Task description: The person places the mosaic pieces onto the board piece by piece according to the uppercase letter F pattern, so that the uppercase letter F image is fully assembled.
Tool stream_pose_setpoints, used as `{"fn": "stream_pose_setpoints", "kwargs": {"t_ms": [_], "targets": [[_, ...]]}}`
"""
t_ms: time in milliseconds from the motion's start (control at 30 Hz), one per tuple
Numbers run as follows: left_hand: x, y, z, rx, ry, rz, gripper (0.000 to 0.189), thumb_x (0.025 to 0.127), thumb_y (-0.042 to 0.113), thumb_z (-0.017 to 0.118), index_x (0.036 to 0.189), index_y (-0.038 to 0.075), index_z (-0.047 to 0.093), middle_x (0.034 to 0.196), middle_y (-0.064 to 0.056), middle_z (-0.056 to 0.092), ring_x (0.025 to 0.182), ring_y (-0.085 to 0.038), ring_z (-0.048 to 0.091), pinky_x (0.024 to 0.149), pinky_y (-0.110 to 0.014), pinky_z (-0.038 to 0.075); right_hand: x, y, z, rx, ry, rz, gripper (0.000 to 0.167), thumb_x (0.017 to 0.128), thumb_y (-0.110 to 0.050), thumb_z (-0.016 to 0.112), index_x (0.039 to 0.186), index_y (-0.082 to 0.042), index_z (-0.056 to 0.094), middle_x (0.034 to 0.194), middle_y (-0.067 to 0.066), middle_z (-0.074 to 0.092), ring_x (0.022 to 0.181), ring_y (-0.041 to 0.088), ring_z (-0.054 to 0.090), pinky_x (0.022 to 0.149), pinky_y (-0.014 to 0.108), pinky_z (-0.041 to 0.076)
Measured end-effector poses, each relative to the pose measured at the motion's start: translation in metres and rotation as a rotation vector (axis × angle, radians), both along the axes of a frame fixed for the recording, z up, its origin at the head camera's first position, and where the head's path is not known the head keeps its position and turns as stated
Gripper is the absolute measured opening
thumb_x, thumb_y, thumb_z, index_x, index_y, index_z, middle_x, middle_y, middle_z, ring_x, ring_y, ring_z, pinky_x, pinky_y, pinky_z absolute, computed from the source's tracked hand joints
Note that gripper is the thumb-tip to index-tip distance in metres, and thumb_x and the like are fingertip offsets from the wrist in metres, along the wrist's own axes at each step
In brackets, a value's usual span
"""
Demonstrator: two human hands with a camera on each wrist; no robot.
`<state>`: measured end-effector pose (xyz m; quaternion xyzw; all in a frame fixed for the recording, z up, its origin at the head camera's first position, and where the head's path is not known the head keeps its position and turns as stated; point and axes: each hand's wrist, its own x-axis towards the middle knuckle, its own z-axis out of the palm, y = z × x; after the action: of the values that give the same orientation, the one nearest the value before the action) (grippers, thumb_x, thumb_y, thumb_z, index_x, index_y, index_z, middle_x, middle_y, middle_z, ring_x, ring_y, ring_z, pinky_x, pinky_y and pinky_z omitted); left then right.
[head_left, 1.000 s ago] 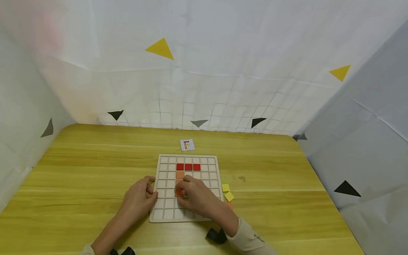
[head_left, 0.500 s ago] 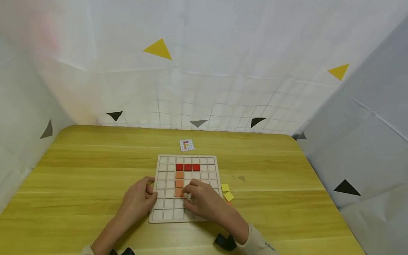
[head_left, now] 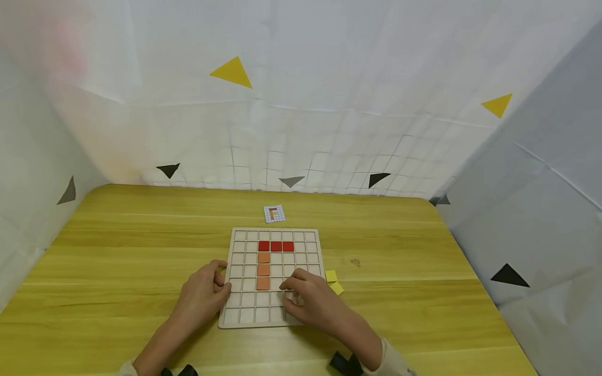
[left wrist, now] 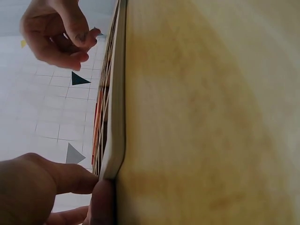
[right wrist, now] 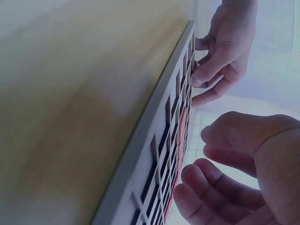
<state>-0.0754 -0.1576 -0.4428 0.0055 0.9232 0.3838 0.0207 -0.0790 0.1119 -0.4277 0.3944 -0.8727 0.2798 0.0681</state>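
The two loose, square, yellow tiles (head_left: 331, 275) matter most here. They lie flat on the table just past the right side of the pale wooden square board with a grid of little boxes (head_left: 233, 315). Your right hand (head_left: 314, 300) is much nearer to them than your left hand (head_left: 202, 289); they sit a bit to its right and farther from you. They are square, so they have no long way, and the lower one is turned to point a corner. I can't tell if they touch each other.

Your right hand hangs over the right part of the board with nothing in it, thumb and fingers a little apart. Your left hand has loosely bent fingers, and the tips rest against the board's left edge.

On the board, three flat red square tiles (head_left: 276, 246) make a row. Three flat orange square tiles (head_left: 263, 270) come down toward you from its left end. Beyond the board is a small white square card with a coloured shape (head_left: 274, 213).

The table (head_left: 404, 245) is smooth yellow-brown wood. White walls (head_left: 301, 125) with yellow, black and grey triangles stand around it.
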Motion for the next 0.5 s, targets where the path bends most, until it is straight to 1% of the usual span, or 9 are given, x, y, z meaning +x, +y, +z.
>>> {"fn": "stream_pose_setpoints", "kwargs": {"t_ms": [100,333,500], "targets": [[0.0,0.001,0.0,0.001,-0.005,0.0,0.044,0.084,0.006,0.071,0.126,-0.003,0.06,0.082,-0.001,0.057,0.068,-0.012,0.054,0.06,-0.028,0.044,0.004,0.007,-0.001,-0.008,0.004,-0.011,0.016,0.079,-0.003,0.077,0.095,-0.005,0.074,0.088,0.003,0.061,0.071,0.012,0.058,0.065,0.015,0.045],[-0.001,0.002,0.002,0.0,0.006,0.001,0.043,0.085,0.006,0.07,0.126,-0.003,0.06,0.082,-0.001,0.057,0.068,-0.013,0.054,0.059,-0.029,0.044,0.009,0.02,-0.002,0.012,-0.059,-0.068,0.017,0.081,-0.002,0.075,0.097,-0.008,0.074,0.091,0.0,0.061,0.073,0.011,0.058,0.066,0.017,0.047],[-0.001,0.002,0.001,-0.001,-0.003,0.007,0.043,0.084,0.006,0.07,0.126,-0.003,0.06,0.082,-0.001,0.057,0.069,-0.013,0.054,0.06,-0.029,0.044,0.009,0.026,-0.004,-0.026,-0.061,-0.08,0.016,0.082,-0.002,0.077,0.097,-0.007,0.074,0.091,0.002,0.062,0.072,0.012,0.06,0.064,0.016,0.048]]}}
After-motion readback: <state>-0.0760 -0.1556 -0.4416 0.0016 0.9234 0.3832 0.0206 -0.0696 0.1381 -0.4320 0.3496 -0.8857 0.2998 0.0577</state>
